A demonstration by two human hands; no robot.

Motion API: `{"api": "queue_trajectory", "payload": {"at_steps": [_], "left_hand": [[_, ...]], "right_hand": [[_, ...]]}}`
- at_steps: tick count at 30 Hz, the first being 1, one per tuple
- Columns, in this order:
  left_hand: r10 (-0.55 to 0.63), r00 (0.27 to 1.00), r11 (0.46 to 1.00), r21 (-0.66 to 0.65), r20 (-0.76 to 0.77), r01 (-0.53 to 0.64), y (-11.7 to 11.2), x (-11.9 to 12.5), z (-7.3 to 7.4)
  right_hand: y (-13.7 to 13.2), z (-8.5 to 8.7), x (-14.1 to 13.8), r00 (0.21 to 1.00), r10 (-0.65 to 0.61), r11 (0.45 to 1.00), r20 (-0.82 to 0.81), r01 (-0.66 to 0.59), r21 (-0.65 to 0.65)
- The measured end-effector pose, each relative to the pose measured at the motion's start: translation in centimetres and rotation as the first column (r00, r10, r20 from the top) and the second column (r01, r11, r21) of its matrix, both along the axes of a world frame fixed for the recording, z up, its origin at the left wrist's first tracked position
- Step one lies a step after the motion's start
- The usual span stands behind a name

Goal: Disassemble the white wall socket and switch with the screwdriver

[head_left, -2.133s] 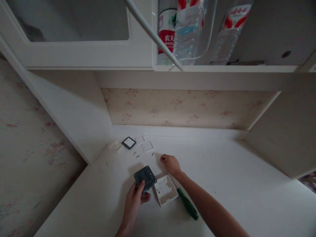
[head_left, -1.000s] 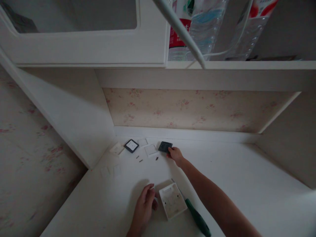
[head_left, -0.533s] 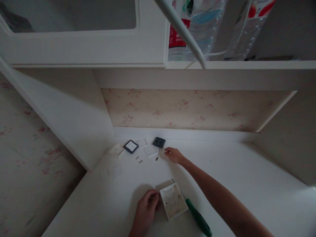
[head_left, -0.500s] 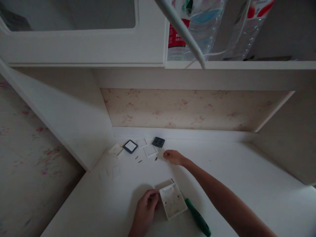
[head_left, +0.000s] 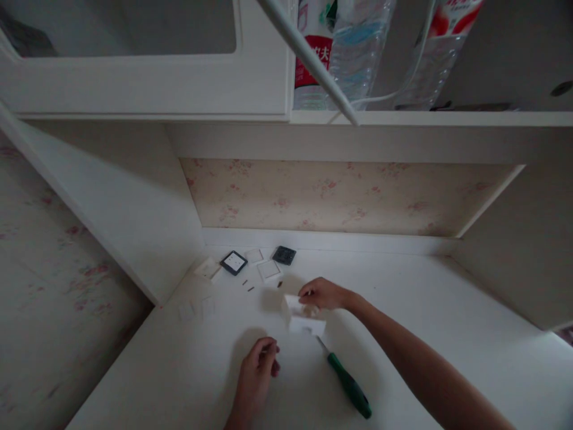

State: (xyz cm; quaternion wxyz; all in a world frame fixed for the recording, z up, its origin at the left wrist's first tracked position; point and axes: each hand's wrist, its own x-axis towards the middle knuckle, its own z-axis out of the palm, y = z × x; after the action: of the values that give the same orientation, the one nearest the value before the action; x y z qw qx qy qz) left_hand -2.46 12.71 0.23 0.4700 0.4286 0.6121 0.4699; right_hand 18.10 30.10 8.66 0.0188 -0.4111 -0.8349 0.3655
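Observation:
My right hand (head_left: 323, 294) grips the white square box (head_left: 301, 316) by its top edge and holds it tilted just above the white desk (head_left: 425, 334). My left hand (head_left: 256, 371) rests on the desk in front of it, fingers curled in, and nothing shows in them. A green-handled screwdriver (head_left: 347, 382) lies on the desk to the right of my left hand. The dark switch module (head_left: 284, 255) lies at the back by the wall.
At the back left lie a black-framed plate (head_left: 233, 262), white square covers (head_left: 268, 270), another white piece (head_left: 206, 268) and a few small screws (head_left: 248, 285). Water bottles (head_left: 353, 54) stand on the shelf above. A white rod (head_left: 308, 57) slants overhead.
My right hand set the dark module down at the back, came toward me and took the white box off the desk. My left hand let go of the box's side and curled.

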Motion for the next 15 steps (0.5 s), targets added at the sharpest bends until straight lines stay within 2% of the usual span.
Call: {"api": "queue_trajectory", "payload": {"at_steps": [3, 6, 8, 10, 13, 15], "left_hand": [[-0.044, 0.994, 0.999, 0.02, -0.102, 0.046, -0.6, 1.1, 0.7], [-0.209, 0.935, 0.971, 0.054, -0.286, 0.233, -1.3, 3.6, 1.8], [-0.32, 0.849, 0.926, 0.051, -0.422, 0.374, -1.6, 6.0, 2.5], [-0.393, 0.729, 0.875, 0.017, -0.56, 0.484, -1.7, 8.5, 3.0], [-0.528, 0.534, 0.806, -0.19, -0.66, 0.561, -1.3, 11.4, 3.7], [-0.589, 0.463, 0.775, -0.299, -0.663, 0.557, -1.0, 12.6, 4.2]], "right_hand": [[2.6, 0.4, 2.3, 0.965, -0.263, 0.958, 0.01, 0.26, 0.122], [4.8, -0.2, 4.1, 0.872, -0.483, 0.864, 0.073, 0.461, 0.202], [6.0, -1.0, 4.5, 0.806, -0.581, 0.806, 0.118, 0.548, 0.224], [6.9, -1.8, 4.2, 0.75, -0.645, 0.759, 0.145, 0.607, 0.234], [7.9, -2.8, 2.6, 0.709, -0.688, 0.723, 0.152, 0.654, 0.221], [8.3, -3.3, 1.0, 0.72, -0.681, 0.73, 0.132, 0.657, 0.186]]}}
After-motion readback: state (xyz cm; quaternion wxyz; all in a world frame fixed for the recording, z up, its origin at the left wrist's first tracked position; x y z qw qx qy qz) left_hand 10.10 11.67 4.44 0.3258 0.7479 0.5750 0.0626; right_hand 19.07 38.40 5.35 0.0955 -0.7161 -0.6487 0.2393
